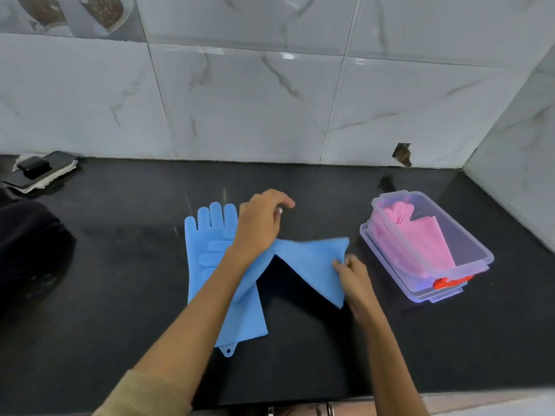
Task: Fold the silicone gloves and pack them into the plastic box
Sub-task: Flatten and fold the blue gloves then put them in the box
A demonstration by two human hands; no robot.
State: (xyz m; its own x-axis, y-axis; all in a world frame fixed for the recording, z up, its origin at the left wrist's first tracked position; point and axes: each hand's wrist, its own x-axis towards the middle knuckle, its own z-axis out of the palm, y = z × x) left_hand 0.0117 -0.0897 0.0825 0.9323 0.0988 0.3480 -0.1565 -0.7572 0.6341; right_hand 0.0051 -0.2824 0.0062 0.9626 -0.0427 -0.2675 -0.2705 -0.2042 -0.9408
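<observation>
One blue silicone glove [207, 259] lies flat on the black counter, fingers toward the wall. A second blue glove [312, 265] lies across it, its cuff pointing right. My right hand [351, 271] pinches that cuff's edge. My left hand [261, 223] rests over the second glove's finger end, palm down with fingers loosely curled; those glove fingers are hidden under it. A clear plastic box [468, 250] stands to the right and holds folded pink gloves [417, 235]. The box sits on its clear lid [432, 295], which has a red clip.
The black counter [300, 355] ends at a marble-tiled wall behind and on the right. A phone with a small black object on it [39, 172] lies on paper at the far left. A dark bundle [27, 253] sits at the left edge.
</observation>
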